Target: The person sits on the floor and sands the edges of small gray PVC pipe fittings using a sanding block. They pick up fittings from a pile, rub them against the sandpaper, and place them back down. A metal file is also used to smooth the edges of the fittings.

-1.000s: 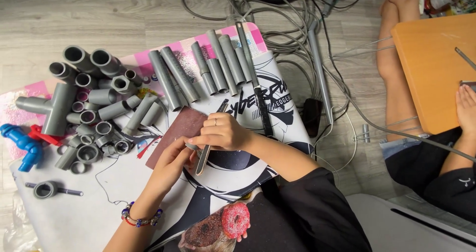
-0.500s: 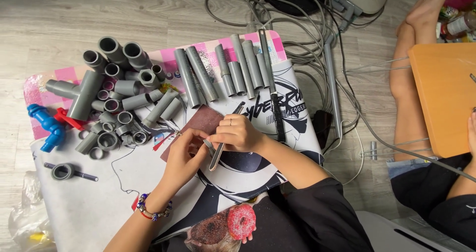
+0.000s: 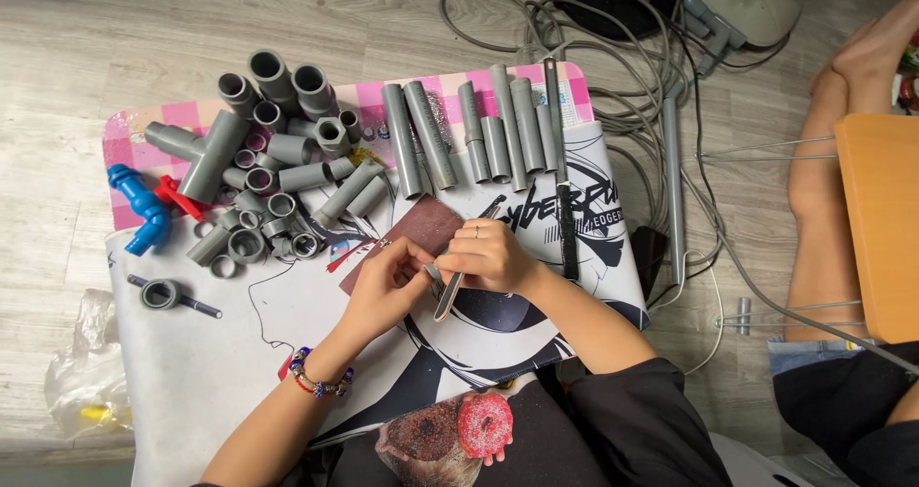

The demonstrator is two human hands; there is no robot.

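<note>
Slim grey metal file gripped between both hands over the printed mat
The right hand has its fingers closed on the file; the left hand pinches its upper part at 9 o'clock. Brown sandpaper sheet lies just at 12 o'clock; grey plastic pipe fittings heaped at 10 o'clock, straight grey pipe lengths beyond. Filing seems in hand; steady grip needed
</note>
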